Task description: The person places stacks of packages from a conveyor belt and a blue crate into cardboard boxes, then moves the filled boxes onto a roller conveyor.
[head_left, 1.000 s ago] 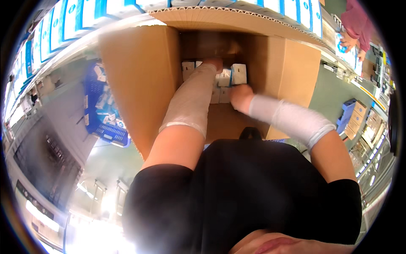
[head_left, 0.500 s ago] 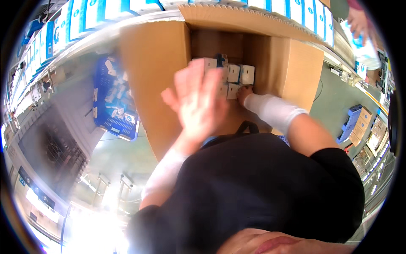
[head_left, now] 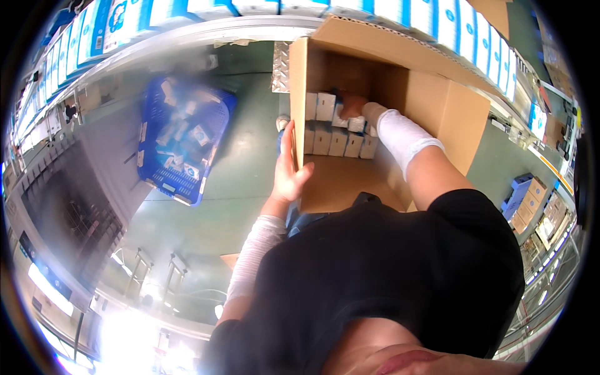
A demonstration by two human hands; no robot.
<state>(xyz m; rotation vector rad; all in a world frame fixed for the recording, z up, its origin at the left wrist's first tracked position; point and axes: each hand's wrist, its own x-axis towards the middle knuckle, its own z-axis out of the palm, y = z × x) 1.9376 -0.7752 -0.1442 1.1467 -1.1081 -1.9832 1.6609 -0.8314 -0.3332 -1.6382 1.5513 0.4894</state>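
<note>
A big brown cardboard carton (head_left: 353, 181) stands in front of me, with rows of small white boxes (head_left: 337, 142) inside. My left hand (head_left: 289, 169) is open, its fingers stretched along the outer side of the carton's left flap (head_left: 299, 100). That flap stands nearly edge-on to me. Deep in the carton, my right hand (head_left: 354, 107) rests at the back row of white boxes. Its fingers are blurred and partly hidden, so whether they grip a box does not show. White sleeves cover both forearms.
A long row of white and blue packages (head_left: 262, 7) lines the shelf beyond the carton. To the left on the floor sits a blue plastic crate (head_left: 209, 134) holding white and blue packs. Brown boxes (head_left: 531, 199) stand beside a blue crate at the far right.
My left hand has gone from above the carton to its left flap, which has swung from spread out to upright. My right hand has reached farther in. Another person's hand, upper right, has left view.
</note>
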